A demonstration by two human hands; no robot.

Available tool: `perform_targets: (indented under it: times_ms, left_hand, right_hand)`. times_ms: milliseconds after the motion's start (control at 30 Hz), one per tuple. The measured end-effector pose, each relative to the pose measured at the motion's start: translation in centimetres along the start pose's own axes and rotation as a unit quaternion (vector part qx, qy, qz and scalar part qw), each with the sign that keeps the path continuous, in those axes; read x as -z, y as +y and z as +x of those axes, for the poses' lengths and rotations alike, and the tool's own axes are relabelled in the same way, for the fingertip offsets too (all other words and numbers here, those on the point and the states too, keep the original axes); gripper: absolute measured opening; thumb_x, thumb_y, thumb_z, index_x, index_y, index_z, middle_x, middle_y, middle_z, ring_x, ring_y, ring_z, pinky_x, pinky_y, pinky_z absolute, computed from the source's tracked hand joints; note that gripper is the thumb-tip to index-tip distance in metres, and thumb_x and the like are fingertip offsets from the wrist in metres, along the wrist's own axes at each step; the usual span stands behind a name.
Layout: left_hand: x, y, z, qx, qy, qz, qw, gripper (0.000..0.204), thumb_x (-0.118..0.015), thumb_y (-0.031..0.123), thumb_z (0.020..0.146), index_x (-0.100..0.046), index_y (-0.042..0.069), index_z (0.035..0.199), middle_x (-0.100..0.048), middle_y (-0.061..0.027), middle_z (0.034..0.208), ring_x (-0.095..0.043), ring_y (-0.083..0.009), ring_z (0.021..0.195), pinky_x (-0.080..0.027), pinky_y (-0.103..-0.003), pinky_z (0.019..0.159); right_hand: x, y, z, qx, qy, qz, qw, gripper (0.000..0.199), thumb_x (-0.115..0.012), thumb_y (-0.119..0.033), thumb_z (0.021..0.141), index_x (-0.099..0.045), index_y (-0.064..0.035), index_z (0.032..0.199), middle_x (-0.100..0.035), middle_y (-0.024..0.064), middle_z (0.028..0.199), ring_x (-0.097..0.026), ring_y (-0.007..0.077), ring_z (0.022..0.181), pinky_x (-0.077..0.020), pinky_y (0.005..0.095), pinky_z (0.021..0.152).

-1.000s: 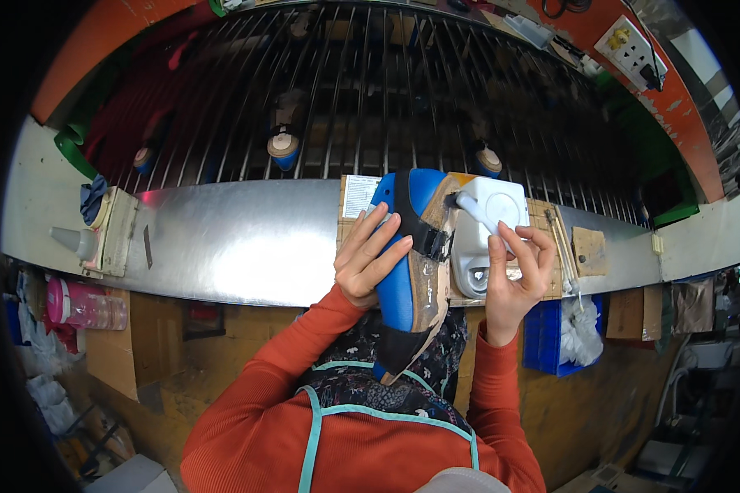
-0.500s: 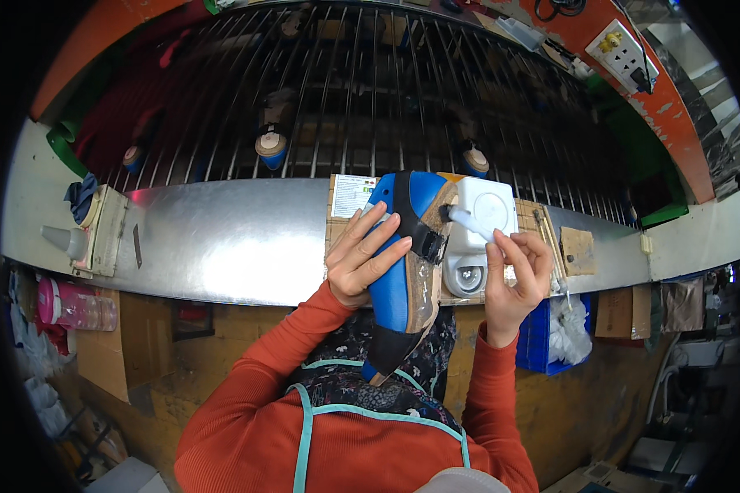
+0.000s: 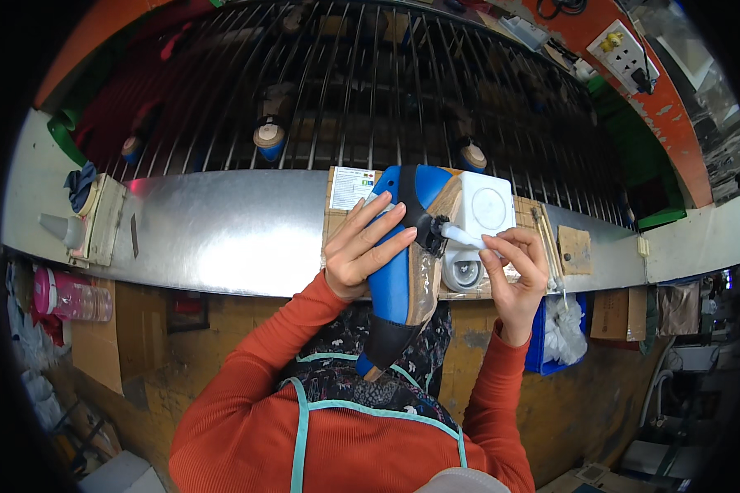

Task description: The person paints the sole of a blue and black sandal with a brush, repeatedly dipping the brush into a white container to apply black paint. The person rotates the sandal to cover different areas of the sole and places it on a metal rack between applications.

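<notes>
A blue shoe last (image 3: 389, 283) stands tilted on its side in front of me, with black straps on it and its brown, cork-like underside turned right. My left hand (image 3: 363, 245) holds the last from the left, fingers stretched over its side and the thumb hidden. Between thumb and fingers of my right hand (image 3: 515, 273) is a small brush (image 3: 464, 237) with a whitish handle. Its dark bristles touch the underside by the black strap. Just behind that hand is a white plastic dispenser (image 3: 487, 201) with a round cup (image 3: 464, 273) at its front.
Beyond the metal bench (image 3: 230, 234) runs a conveyor of metal rods (image 3: 337, 90) carrying more shoes. Thin sticks (image 3: 548, 238) and a cardboard piece (image 3: 575, 251) lie right of the dispenser. A blue crate (image 3: 536, 338) with white plastic sits below the bench. A grey cone (image 3: 60, 230) is far left.
My right hand has brought the brush slightly down along the underside to the black strap. The left hand keeps its hold, and the view has shifted a little.
</notes>
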State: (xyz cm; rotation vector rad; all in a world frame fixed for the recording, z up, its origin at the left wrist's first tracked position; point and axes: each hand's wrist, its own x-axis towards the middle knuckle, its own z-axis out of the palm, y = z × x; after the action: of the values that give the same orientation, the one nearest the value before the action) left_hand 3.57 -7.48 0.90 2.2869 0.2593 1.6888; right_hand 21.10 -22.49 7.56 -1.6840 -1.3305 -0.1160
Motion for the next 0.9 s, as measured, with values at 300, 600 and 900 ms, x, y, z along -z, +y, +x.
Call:
perform_targets:
  times_ms: [300,600,900]
  left_hand:
    - [0.0,0.2,0.4,0.016,-0.017,-0.014,1.0,0.041,-0.074,0.012,0.073,-0.07,0.015,0.114,-0.064,-0.0124,0.124,-0.058,-0.0355,0.119,-0.047,-0.05,0.097]
    - [-0.1,0.3,0.9,0.014,0.001,-0.025,1.0,0.04,-0.073,0.012,0.074,-0.07,0.016,0.113,-0.064,-0.0117,0.124,-0.058,-0.0344,0.119,-0.049,-0.05,0.096]
    - [-0.1,-0.2,0.3,0.014,0.021,0.015,1.0,0.038,-0.072,0.013,0.076,-0.07,0.018,0.114,-0.064,-0.0105,0.123,-0.059,-0.0332,0.118,-0.049,-0.049,0.095]
  right_hand:
    - [0.6,-0.2,-0.4,0.053,-0.005,-0.069,0.996,0.021,-0.079,-0.01,0.071,-0.076,-0.0117,0.092,-0.063,0.0021,0.092,-0.05,0.0132,0.069,-0.0331,0.0286,0.072]
    - [0.5,-0.8,-0.2,0.062,0.072,-0.089,0.992,0.024,-0.08,-0.008,0.07,-0.076,-0.0121,0.093,-0.062,0.0032,0.094,-0.051,0.0144,0.071,-0.0342,0.0276,0.073]
    - [0.4,-3.3,-2.6,-0.069,-0.007,0.017,0.997,0.018,-0.076,-0.007,0.076,-0.076,-0.0087,0.094,-0.062,0.0035,0.09,-0.048,0.011,0.061,-0.0341,0.0278,0.073]
